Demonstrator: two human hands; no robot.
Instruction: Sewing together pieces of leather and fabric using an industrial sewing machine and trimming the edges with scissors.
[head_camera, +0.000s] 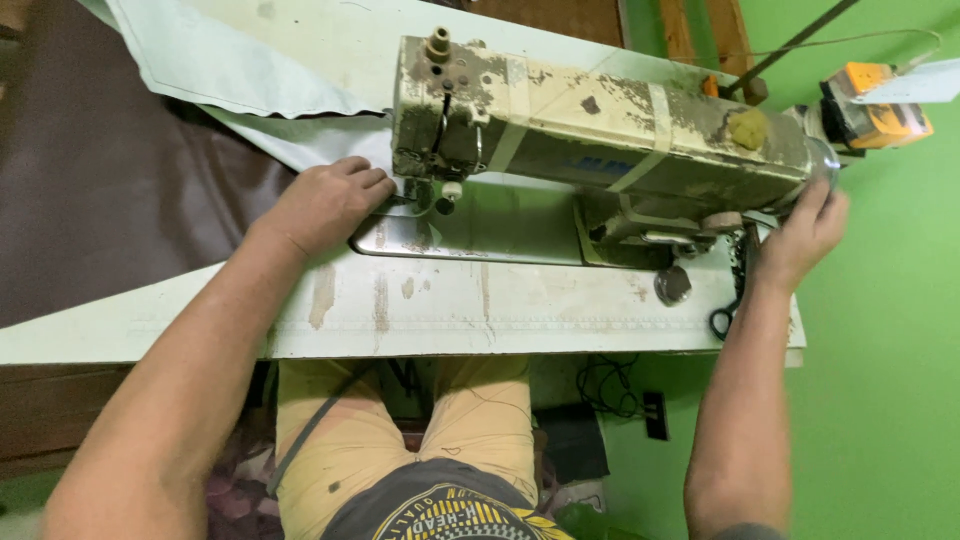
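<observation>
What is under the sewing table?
Under the white table you can see the person's knees in tan shorts, some black cables and a dark pedal. The tabletop covers whatever lies further back, and the feet stay hidden.

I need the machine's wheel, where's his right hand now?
In the head view, the right hand is at the right end of the sewing machine, on its handwheel.

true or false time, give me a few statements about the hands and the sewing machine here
1. The left hand rests by the needle area of the sewing machine. True.
2. The right hand holds scissors. False: it is at the machine's handwheel end, no scissors visible.
3. Pale fabric lies behind the machine. True.
4. The floor is red. False: it is green.
5. The machine looks new and clean. False: it is worn and stained.
</observation>
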